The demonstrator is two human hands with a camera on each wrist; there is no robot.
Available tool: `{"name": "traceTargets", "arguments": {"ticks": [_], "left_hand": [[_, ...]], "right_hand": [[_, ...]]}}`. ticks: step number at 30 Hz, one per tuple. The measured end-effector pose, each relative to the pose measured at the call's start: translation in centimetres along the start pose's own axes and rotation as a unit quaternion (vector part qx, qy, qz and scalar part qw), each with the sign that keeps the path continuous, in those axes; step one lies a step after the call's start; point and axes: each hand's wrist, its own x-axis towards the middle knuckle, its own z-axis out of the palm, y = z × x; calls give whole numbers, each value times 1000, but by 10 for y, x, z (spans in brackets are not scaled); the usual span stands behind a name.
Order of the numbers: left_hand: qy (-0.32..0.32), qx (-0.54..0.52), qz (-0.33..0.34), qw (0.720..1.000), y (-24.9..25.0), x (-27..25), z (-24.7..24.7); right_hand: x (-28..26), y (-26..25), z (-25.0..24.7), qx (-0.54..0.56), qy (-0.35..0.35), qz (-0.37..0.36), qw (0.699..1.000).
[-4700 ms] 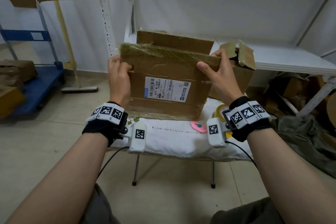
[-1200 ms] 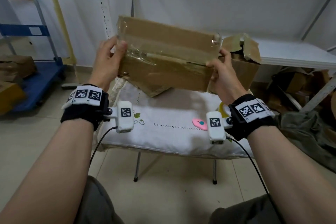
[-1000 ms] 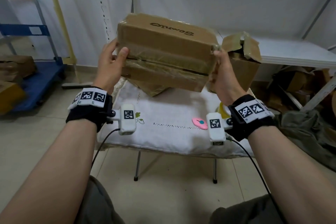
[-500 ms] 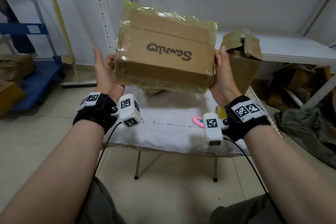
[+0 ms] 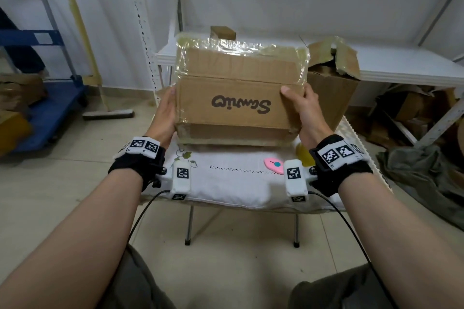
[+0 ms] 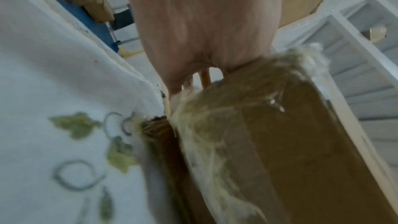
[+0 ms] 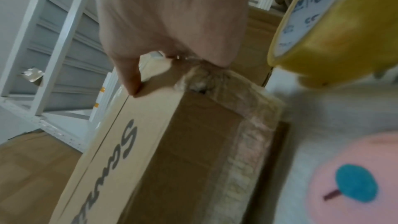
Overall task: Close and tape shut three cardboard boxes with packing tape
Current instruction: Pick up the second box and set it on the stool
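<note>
A closed cardboard box (image 5: 238,105) with a dark printed word upside down on its near face rests with its lower edge on the white cloth-covered stool (image 5: 226,183). Wrinkled clear tape covers its top edge and corners. My left hand (image 5: 164,113) grips its left end (image 6: 280,159). My right hand (image 5: 303,105) grips the right end, thumb (image 7: 129,77) on the printed face (image 7: 172,151). A yellow tape roll (image 5: 302,155) (image 7: 336,23) lies on the cloth behind my right wrist. A second box (image 5: 331,88) with torn open flaps stands at the right rear.
A pink cutter (image 5: 273,165) (image 7: 355,176) lies on the cloth near my right wrist. A white shelf (image 5: 401,65) runs behind, with cardboard scraps and a grey cloth (image 5: 421,170) under it. A blue cart (image 5: 50,108) with boxes stands on the left.
The box was turned over in both hands, so the printed face now faces me, and came down from mid-air onto the cloth. Both hands stayed at its ends.
</note>
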Motion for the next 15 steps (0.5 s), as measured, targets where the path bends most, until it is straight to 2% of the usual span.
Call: {"name": "traceTargets", "arguments": {"ticks": [5, 7, 9, 11, 13, 15], "left_hand": [[9, 80, -33, 996, 9, 10, -2], [28, 97, -21, 995, 19, 11, 1], [38, 34, -20, 999, 25, 13, 2], [22, -2, -32, 999, 26, 11, -1], [1, 18, -50, 999, 24, 12, -3], [7, 50, -36, 998, 26, 9, 2]], "right_hand": [[-5, 2, -1, -40, 4, -1, 999], [-9, 0, 0, -49, -5, 2, 999], [-10, 0, 2, -64, -9, 5, 998], [-9, 2, 2, -88, 4, 6, 996], [-6, 4, 0, -91, 8, 41, 995], [-4, 6, -4, -108, -5, 100, 989]]}}
